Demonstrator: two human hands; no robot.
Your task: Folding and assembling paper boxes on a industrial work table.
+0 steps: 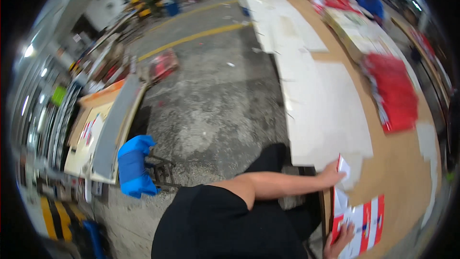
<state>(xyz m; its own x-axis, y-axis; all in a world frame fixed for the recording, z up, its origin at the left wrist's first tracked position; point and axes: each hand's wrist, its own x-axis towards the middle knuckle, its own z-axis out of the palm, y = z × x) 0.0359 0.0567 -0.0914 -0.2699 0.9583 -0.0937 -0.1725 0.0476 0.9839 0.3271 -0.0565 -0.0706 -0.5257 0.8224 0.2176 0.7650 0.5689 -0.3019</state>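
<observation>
A red and white printed cardboard piece (366, 230) lies at the table's near edge, with a folded white flap (340, 202) standing along its left side. My left hand (331, 175) reaches across to the far end of this piece and is closed on an upright white corner with a red edge. Lower down, my right hand (341, 241) rests on the printed face, its fingers apart and lying on the card. Part of that hand is cut off near the lower rim.
White sheets (321, 100) run along the brown table (400, 182). Farther up are a red bundle (393, 91) and a pale stack (354, 31). Other people (369, 1) work at the far end. A blue-wrapped stool (135, 165) and a low cart (108, 134) stand left.
</observation>
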